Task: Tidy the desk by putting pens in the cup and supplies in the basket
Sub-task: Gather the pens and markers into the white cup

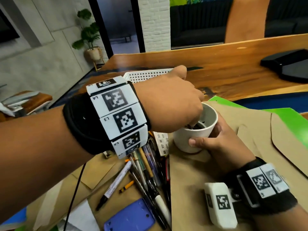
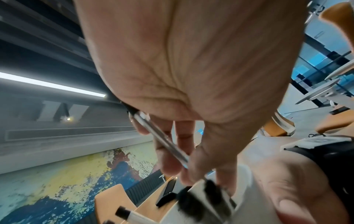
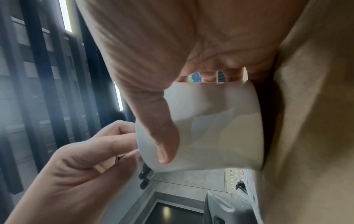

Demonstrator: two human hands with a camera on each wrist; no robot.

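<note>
A: How many cups?
B: One white cup [image 1: 194, 130] on the table [image 1: 225, 67], right hand [image 1: 216, 144] wrapped round it.
A: And the left hand [image 1: 170, 100]?
B: Pinching one pen [image 2: 162, 137] over the cup; one white basket [image 1: 146, 75] behind.

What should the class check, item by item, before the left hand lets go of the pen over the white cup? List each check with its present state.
1. Right hand grips the cup to steady it: ok.
2. Left hand holds a pen in its fingers: ok.
3. Left hand is over the cup's mouth: ok.
4. Pen tip is inside the rim: cannot tell, the fingers hide it.
5. Cup has room; dark pen ends already sit inside: ok.
6. Loose pens still lie on the desk, so work remains: not ok.
</note>
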